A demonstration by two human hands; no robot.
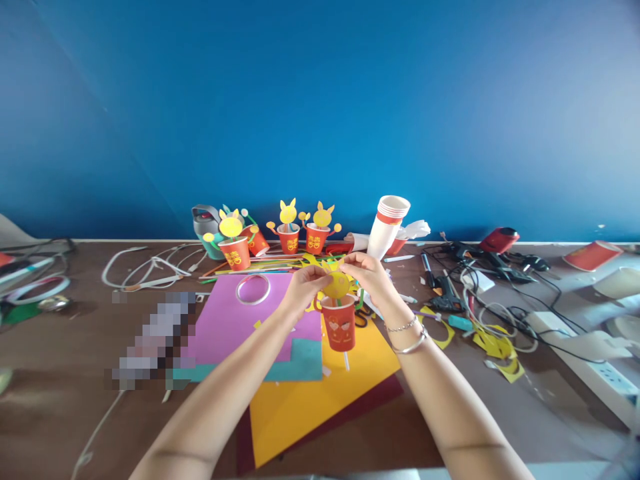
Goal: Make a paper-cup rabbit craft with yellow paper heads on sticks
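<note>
My left hand (pixel 309 285) and my right hand (pixel 369 275) are both closed in a pinch at the upper edge of a round yellow paper head (pixel 338 285), one on each side. The head stands above the mouth of a red paper cup (pixel 341 325) that has a printed pattern on its front. A green strip (pixel 361 299) sticks up at the cup's right side, and a white straw (pixel 347 361) shows below its base. My fingers cover the top of the head, so I cannot make out what small parts they pinch there.
Purple paper (pixel 215 327) and orange paper (pixel 300 413) lie underneath. Finished-looking cup figures (pixel 289 239) line the wall. Stacked white cups (pixel 384 233) lean behind my right hand. To the right are a glue gun (pixel 447 293), cables, yellow scraps (pixel 495 343) and a power strip (pixel 607 377).
</note>
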